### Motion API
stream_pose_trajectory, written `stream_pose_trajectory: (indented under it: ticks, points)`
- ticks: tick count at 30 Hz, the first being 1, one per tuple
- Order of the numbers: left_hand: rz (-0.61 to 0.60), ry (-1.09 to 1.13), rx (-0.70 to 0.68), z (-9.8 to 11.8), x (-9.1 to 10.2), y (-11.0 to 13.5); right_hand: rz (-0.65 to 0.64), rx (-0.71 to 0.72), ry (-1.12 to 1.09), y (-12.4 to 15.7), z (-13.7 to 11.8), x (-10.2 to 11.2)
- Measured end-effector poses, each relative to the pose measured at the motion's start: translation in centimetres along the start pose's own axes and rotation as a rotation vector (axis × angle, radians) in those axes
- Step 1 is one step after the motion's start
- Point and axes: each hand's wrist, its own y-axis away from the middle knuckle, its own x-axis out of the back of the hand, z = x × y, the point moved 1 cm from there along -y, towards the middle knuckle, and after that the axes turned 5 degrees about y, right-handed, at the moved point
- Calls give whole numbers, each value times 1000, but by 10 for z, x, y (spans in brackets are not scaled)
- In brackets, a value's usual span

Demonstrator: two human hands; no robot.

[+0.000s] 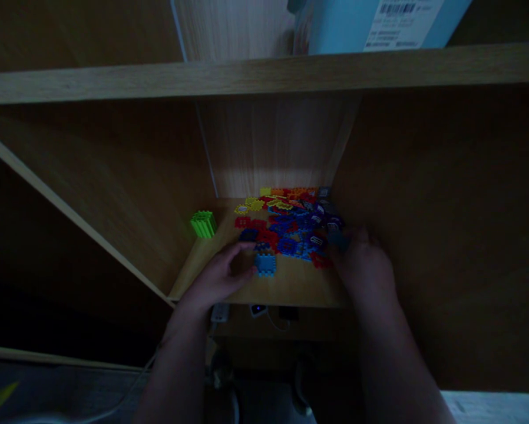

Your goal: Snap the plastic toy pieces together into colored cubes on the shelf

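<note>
My left hand (222,274) rests low over the shelf with thumb and index finger apart. Its thumb tip is at the left edge of a light blue square interlocking tile (265,265) with notched edges, which lies near the shelf's front. At the right side, my right hand (368,265) pinches a dim blue tile (337,238) beside the pile. Between and beyond my hands spreads a heap of interlocking tiles (286,227), mostly blue, red and purple. Yellow tiles (253,204) lie at its back left. A stack of green tiles (203,224) stands apart at the left wall.
Orange tiles (291,192) line the back of the wooden shelf (304,288). Side walls enclose it. Overhead runs an upper shelf edge (255,78) bearing a light blue box (348,26). Below are a power strip (220,312), a small lit device (258,309) and cables. The scene is dark.
</note>
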Motion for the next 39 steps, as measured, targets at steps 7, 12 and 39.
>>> stream_pose_trajectory:
  ticks: [7,12,39]
  points:
    - [34,145,-65,11,0,-1,-97,400,-654,17,-47,6]
    - [87,436,-30,13,0,0,-114,635,-793,38,-79,0]
    - [56,206,-45,5,-3,-3,-259,502,-792,29,-60,-23]
